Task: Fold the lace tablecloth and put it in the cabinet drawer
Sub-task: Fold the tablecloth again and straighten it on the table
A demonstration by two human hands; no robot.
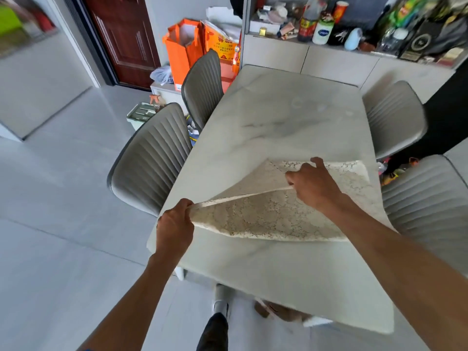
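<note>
The cream lace tablecloth (273,216) is partly folded and lies on the near half of the white marble table (278,117). Its upper edge is lifted off the tabletop and stretched taut between my hands. My left hand (174,224) is shut on the left corner, near the table's left edge. My right hand (314,183) pinches the same edge further right and a little farther away. The cloth's right part still rests flat on the table. The cabinet (334,62) stands beyond the table's far end; I cannot make out a drawer.
Grey ribbed chairs flank the table: two on the left (152,158), (202,87), two on the right (395,117), (430,198). Orange bags (184,49) and a bin (140,114) sit at the far left. Bottles and clutter (316,24) crowd the cabinet top. Grey floor lies to my left.
</note>
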